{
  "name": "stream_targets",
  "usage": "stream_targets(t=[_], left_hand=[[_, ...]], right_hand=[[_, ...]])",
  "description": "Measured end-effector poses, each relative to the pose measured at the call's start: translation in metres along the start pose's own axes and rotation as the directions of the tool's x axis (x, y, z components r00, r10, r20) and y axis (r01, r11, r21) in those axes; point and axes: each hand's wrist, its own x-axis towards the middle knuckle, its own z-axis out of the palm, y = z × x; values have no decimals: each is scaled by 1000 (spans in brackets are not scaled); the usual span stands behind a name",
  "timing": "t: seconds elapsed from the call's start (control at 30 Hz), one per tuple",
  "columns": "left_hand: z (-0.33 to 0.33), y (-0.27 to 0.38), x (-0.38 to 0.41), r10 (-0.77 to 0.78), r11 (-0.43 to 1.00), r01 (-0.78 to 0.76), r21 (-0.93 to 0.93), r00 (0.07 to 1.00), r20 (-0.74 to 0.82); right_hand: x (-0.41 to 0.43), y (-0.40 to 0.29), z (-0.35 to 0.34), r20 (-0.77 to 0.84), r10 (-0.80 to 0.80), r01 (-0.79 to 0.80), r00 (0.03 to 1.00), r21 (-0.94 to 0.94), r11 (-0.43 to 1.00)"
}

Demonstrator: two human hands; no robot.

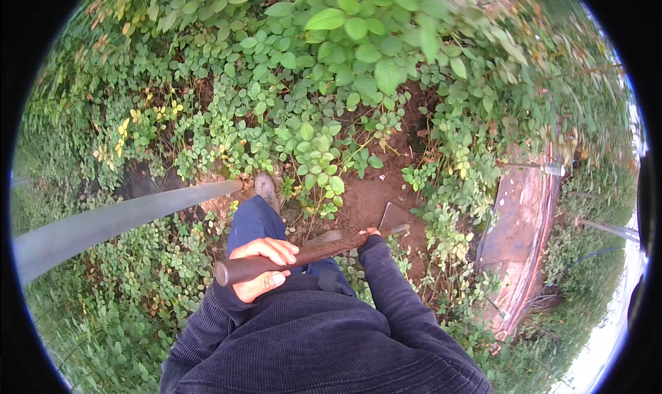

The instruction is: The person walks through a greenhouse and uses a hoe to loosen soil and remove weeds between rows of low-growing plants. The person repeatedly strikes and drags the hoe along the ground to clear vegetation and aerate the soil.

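Observation:
A long-handled hoe lies slantwise across my front, its brown wooden handle [326,248] running from the lower left up to the right. Near the butt end, my left hand [264,264] wraps the handle with the thumb below and the fingers over the top. Farther along, my right hand [371,232] grips the same handle; the sleeve hides most of that hand. Just beyond it, the flat metal blade [394,216] shows over bare reddish-brown soil [367,195]. One shoe [267,188] stands on the ground in front of me.
Dense leafy bushes [310,73] surround me, with leafy stems [318,161] rising close ahead. A thick grey pole [129,213] slants in from the left. On the right runs a strip of dirt-covered sheeting [517,223] with a post [553,169] beside it.

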Motion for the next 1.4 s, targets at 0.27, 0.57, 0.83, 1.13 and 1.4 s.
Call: stream_targets(t=[0.27, 0.57, 0.83, 1.13, 1.4], left_hand=[[-75, 52, 44, 127, 989, -132, -62, 989, -75], [-45, 61, 94, 75, 997, -64, 50, 960, -268], [119, -59, 104, 356, 922, -151, 356, 691, -629], [275, -223, 177, 215, 830, -52, 556, 949, -232], [316, -361, 182, 192, 752, 41, 658, 941, -278]], right_hand=[[-92, 8, 132, -133, -79, 11, 988, -448, 894], [-151, -23, 206, 36, 83, -17, 996, -823, 568], [-179, -163, 128, 667, 33, 667, 745, -745, 9], [-431, -320, 68, 940, 236, 896, -248, 130, 425], [-459, -310, -8, 890, 299, 912, -344, 241, 331]])
